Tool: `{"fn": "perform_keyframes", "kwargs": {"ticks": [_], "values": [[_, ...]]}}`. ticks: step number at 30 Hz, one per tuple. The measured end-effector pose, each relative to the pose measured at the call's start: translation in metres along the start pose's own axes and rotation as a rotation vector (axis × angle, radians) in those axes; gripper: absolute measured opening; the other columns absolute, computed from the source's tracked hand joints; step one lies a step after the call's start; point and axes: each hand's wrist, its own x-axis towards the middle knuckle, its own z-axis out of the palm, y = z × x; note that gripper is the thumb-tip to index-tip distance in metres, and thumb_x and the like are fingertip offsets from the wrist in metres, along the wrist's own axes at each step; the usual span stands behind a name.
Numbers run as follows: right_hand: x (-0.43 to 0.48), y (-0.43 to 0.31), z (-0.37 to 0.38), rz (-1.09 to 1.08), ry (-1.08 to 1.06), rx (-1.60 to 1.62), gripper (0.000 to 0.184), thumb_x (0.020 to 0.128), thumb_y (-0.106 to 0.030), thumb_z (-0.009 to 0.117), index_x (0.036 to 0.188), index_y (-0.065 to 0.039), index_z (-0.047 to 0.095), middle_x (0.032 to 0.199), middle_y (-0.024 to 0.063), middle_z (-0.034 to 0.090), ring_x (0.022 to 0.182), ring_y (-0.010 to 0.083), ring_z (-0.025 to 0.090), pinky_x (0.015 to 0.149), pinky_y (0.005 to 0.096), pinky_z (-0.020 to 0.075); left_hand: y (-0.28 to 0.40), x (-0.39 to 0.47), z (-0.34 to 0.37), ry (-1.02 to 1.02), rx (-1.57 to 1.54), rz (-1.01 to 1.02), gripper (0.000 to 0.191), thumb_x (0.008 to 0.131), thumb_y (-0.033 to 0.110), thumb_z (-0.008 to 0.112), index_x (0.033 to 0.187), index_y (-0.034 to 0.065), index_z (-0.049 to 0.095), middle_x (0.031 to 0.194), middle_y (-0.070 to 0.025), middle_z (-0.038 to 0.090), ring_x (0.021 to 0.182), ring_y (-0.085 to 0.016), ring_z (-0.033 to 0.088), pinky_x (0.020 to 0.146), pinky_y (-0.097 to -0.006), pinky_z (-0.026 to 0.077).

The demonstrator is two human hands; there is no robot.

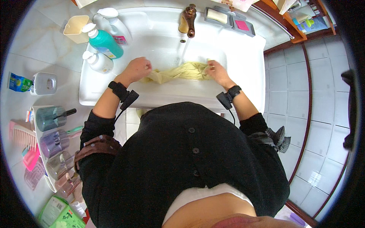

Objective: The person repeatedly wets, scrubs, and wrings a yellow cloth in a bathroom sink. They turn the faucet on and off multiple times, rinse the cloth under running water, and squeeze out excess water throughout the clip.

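A wet yellow cloth stretches between my two hands over the front of the white sink basin. The fingers of my left hand are curled at the cloth's left end. My right hand is closed on its right end, with a ring showing on one finger. Behind the cloth, a thin stream of water runs from the bronze-coloured faucet into the basin. Both wrists wear black straps with small black devices and cables.
Left on the sink stand a teal pump bottle, a white pump bottle and a clear pump bottle. Soap dishes sit at the back right. A wall rack holds cups and toothbrushes at left.
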Motion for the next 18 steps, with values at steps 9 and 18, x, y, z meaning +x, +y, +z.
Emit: {"fn": "perform_keyframes", "kwargs": {"ticks": [9, 18], "values": [[0.027, -0.091, 0.068, -0.445, -0.309, -0.071, 0.059, 0.085, -0.023, 0.066, 0.136, -0.005, 0.042, 0.130, 0.0189, 0.052, 0.116, 0.0352, 0.052, 0.102, 0.0406, 0.0399, 0.075, -0.036, -0.084, 0.249, -0.650, 0.206, 0.011, 0.087, 0.016, 0.065, 0.094, 0.0084, 0.068, 0.086, -0.0010, 0.056, 0.083, -0.013, 0.054, 0.076, -0.0264, 0.043], [0.031, -0.072, 0.013, -0.111, -0.236, 0.251, 0.029, 0.078, -0.018, 0.072, 0.098, -0.004, 0.058, 0.085, 0.0074, 0.064, 0.078, 0.0186, 0.061, 0.074, 0.0315, 0.0485, 0.029, -0.031, -0.044, 0.120, -0.598, -0.029, 0.041, 0.078, 0.037, 0.072, 0.107, 0.0097, 0.065, 0.090, -0.0058, 0.060, 0.080, -0.014, 0.053, 0.073, -0.0283, 0.046]]}}
